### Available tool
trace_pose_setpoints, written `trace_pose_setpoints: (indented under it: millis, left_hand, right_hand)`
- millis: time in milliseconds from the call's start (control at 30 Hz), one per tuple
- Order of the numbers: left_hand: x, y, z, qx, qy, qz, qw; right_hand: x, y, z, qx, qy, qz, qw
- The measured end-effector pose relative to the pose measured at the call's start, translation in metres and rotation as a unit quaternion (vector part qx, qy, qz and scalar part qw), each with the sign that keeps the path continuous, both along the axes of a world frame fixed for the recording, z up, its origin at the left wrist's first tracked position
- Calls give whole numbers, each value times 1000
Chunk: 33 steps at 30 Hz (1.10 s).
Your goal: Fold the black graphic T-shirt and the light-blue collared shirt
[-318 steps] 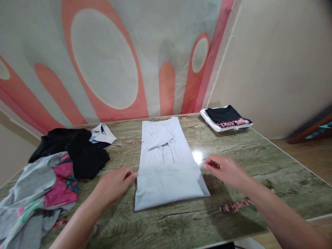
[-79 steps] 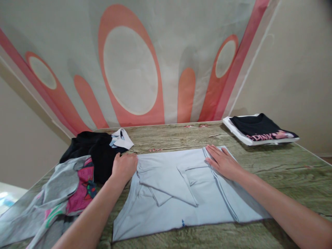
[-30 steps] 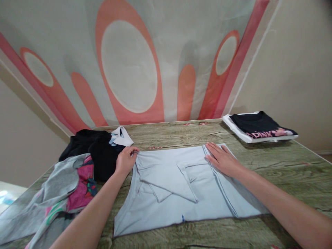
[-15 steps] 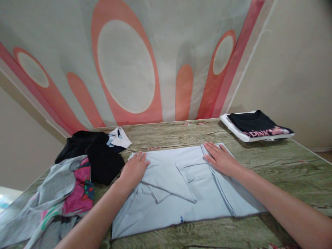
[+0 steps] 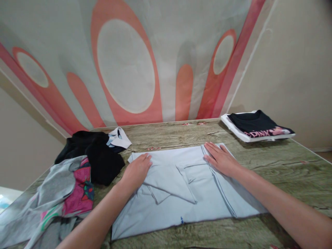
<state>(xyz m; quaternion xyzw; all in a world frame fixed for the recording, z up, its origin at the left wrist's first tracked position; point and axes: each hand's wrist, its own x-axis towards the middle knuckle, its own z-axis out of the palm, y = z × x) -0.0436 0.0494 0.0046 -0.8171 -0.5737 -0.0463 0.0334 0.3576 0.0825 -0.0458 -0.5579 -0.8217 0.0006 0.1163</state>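
A pale, bluish-white shirt (image 5: 166, 211) lies spread on the table, with a sleeve folded inward across it and a strip folded over on the right. My left hand (image 5: 137, 169) rests on the shirt's upper left part, its fingers lying on the cloth and pointing to the far side. Flat on the folded right strip lies my right hand (image 5: 219, 159), fingers stretched and thumb apart. Neither hand grips the cloth. A small blue mark (image 5: 182, 220) shows at the near edge.
Left of the shirt lie a crumpled black garment with a white collar (image 5: 101, 155) and a grey garment with a pink print (image 5: 57, 193). A folded stack with a black printed shirt on top (image 5: 256, 124) sits at the back right of the wooden table (image 5: 285, 173).
My left hand has slid slightly right across the shirt, uncovering its far left corner. My right hand stays where it was.
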Motion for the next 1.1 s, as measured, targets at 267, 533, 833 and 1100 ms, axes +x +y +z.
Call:
trace_pose_setpoints:
  millis: [267, 533, 833, 1100]
  left_hand:
    - [-2, -25, -24, 44, 11, 14, 999]
    - [25, -12, -22, 45, -8, 4, 999]
    - [65, -17, -26, 72, -69, -56, 993]
    - [61, -23, -15, 68, -80, -69, 992]
  right_hand:
    - [-45, -5, 36, 3, -3, 73, 997]
    - [-52, -9, 19, -33, -1, 119, 992]
    - [0, -7, 36, -52, -53, 66, 995]
    - [-143, 20, 67, -15, 51, 291, 955]
